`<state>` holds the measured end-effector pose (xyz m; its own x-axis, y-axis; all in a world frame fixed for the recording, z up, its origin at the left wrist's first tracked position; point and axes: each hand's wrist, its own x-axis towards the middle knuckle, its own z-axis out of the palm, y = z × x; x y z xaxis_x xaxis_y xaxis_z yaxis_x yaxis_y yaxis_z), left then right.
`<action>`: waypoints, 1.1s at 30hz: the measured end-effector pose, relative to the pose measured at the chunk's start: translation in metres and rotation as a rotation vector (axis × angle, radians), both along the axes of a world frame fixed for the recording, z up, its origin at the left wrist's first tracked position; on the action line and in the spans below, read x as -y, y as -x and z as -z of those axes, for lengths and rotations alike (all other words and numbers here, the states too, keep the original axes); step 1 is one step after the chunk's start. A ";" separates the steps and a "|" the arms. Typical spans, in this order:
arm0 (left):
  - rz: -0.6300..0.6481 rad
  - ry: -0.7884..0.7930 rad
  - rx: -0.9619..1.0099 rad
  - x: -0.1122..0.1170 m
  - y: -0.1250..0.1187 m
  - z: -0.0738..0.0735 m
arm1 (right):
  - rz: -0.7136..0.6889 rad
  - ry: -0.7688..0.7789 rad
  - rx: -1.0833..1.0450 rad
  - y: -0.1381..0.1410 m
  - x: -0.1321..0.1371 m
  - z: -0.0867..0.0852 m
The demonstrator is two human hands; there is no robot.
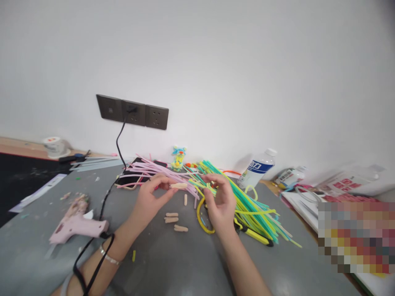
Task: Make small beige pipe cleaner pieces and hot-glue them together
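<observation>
Between the thumb and fingertips of my left hand (pixel 154 197) is a short beige pipe-cleaner piece (pixel 179 186). My right hand (pixel 220 199) is raised just to the right, its fingers curved and apart from the thumb, with nothing visible in it. Below the hands, several similar beige pieces (pixel 172 218) lie on the grey table mat (pixel 182 263). Pink pipe cleaners (pixel 154 169) spread behind my left hand. Green and yellow pipe cleaners (pixel 249 205) lie in a bundle beyond my right hand, which partly hides a yellow ring (pixel 200 218).
A pink glue gun (pixel 77 226) lies at left; its black cord (pixel 105 201) runs by my left forearm to the wall socket (pixel 132 112). Yellow-handled pliers (pixel 256 236) lie at right. A small pipe-cleaner figure (pixel 179 158) and a bottle (pixel 257 166) stand near the wall.
</observation>
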<state>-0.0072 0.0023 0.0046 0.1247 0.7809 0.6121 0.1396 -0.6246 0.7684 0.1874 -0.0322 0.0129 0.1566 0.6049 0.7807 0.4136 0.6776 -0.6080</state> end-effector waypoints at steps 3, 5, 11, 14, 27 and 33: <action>-0.030 0.011 -0.034 -0.001 -0.001 0.002 | 0.020 -0.144 -0.019 0.013 0.013 -0.012; -0.010 0.029 -0.076 -0.002 -0.002 0.006 | -0.119 -0.072 0.094 0.034 0.025 -0.022; -0.058 0.005 -0.132 -0.005 -0.007 0.019 | -0.371 0.316 0.558 0.136 0.043 -0.032; -0.034 0.007 -0.172 -0.005 -0.007 0.016 | -0.384 0.490 0.772 0.182 0.032 -0.031; 0.038 -0.006 -0.295 0.000 -0.008 0.020 | -0.517 0.713 0.994 0.228 0.003 -0.004; 0.052 -0.037 -0.328 0.002 -0.010 0.019 | -0.608 0.581 0.507 0.206 0.011 -0.018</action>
<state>0.0025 0.0007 -0.0144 0.3592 0.7460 0.5608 0.3428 -0.6643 0.6642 -0.0185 -0.0436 0.0306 -0.5805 0.7828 0.2243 0.3976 0.5128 -0.7609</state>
